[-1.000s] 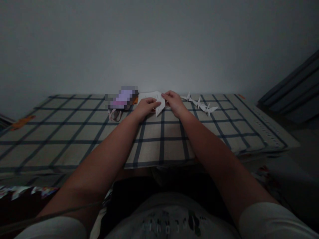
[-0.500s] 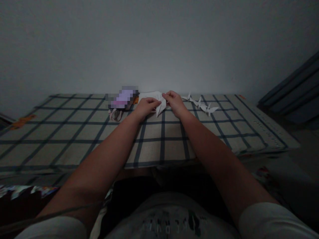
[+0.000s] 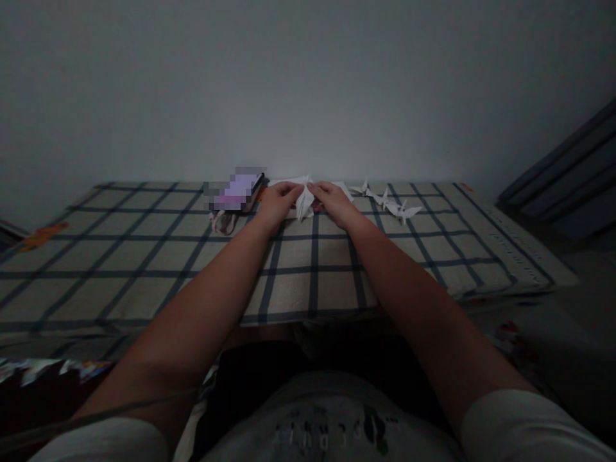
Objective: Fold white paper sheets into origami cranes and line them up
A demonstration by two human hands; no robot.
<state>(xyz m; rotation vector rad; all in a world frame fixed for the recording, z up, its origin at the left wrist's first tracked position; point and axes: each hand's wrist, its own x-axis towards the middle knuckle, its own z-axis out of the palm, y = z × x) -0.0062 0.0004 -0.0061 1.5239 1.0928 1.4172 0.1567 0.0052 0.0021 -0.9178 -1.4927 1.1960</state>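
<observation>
Between my hands stands a piece of folded white paper [image 3: 305, 201], narrow and pointed at top and bottom. My left hand [image 3: 278, 202] is closed, pinching its left side between thumb and fingers. On the other side my right hand [image 3: 333, 200] is closed on the paper near its upper part. White sheets [image 3: 289, 181] lie beneath and behind both hands, mostly covered by them. To the right of my right hand, several small folded paper cranes [image 3: 385, 200] sit in a slanting row.
A phone with a lilac screen [image 3: 242, 190], partly pixelated, rests left of my hands with a pale strap [image 3: 224, 222] beside it. The checked cloth [image 3: 332, 292] covers the table, which meets a plain wall [image 3: 308, 90] at the back. Dark curtain-like folds [image 3: 572, 173] hang at right.
The folded paper has turned more upright and slightly left. My right hand has shifted a little lower, its fingers now closer to my left hand. The cranes and phone have stayed put.
</observation>
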